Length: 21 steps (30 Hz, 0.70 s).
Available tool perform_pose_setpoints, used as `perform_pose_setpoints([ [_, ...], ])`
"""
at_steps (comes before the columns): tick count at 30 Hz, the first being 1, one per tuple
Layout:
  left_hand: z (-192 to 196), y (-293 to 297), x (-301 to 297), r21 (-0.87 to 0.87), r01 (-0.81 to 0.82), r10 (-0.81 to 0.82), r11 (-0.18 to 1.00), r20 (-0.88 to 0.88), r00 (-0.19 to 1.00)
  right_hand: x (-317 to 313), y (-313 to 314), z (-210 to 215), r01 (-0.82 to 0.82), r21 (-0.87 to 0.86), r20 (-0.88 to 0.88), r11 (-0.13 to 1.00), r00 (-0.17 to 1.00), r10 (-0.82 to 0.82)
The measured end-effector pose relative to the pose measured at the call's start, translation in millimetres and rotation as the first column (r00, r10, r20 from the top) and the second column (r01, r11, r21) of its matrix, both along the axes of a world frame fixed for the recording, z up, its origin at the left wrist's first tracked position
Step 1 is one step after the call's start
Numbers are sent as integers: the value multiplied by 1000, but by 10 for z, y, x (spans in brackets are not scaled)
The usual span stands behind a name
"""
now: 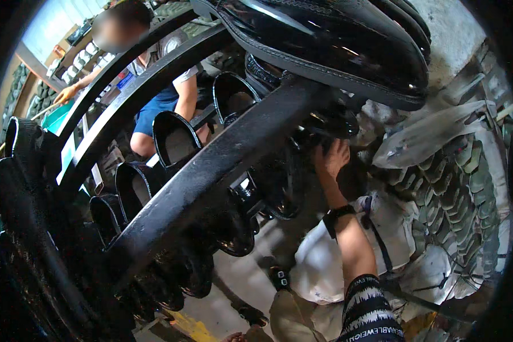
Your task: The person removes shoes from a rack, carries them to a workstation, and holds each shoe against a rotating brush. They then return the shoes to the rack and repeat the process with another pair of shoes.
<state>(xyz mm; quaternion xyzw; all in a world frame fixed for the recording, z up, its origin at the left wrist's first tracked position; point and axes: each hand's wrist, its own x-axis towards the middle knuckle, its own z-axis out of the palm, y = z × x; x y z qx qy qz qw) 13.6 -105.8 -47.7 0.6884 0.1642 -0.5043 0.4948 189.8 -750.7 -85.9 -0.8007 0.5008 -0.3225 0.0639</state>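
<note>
A black rack (202, 176) takes up most of the scene, its broad bar slanting from near left to far right. To the right lies a heap of grey-green shoe soles (459, 194), many of them overlapping, with pale plastic sacks (319, 265) bunched nearer the middle. Far left, beyond the rack, a co-worker in blue shorts (152, 117) has one arm stretched out to the left. A large glossy black shoe (330, 43) sits above the far right end of the bar, its long axis running left to right and its rounded toe to the right. Smaller-looking black shoes line the bar, open collars on the far left side and shiny toes hanging out on the near right side. The right forearm, in a black-and-white patterned sleeve (372, 310), reaches from near right to the underside of the rack. There the right hand (332, 161) is raised against a dark glossy shoe (339, 122), its fingers slightly apart and partly bent; whether they grip or only touch it I cannot tell. That shoe is below the large one, its long axis roughly left to right, toe apparently rightward, the rest hidden in shadow. The left hand's fingers cannot be made out. A black wristband (337, 215) circles the right wrist.
</note>
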Motion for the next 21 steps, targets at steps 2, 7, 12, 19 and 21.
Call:
perform_pose_setpoints([
  [2,73,-213,114,34,-41,42,999,-25,999,-55,26,-10,172,92,28,981,984,-175],
  [7,-166,-194,67,-110,-106,104,988,-22,994,-564,-682,-475,-248,734,659,632,486,-574],
  [12,-285,70,-59,-90,-34,33,995,-13,999,-415,-490,-259,-483,662,717,573,186,-672],
  [19,-115,-75,-33,102,-108,117,989,-89,989,-269,-148,24,-374,792,601,482,342,-722],
  [21,-69,-331,9,124,-169,178,978,-67,982,-489,-97,-100,-267,842,539,469,458,-707],
])
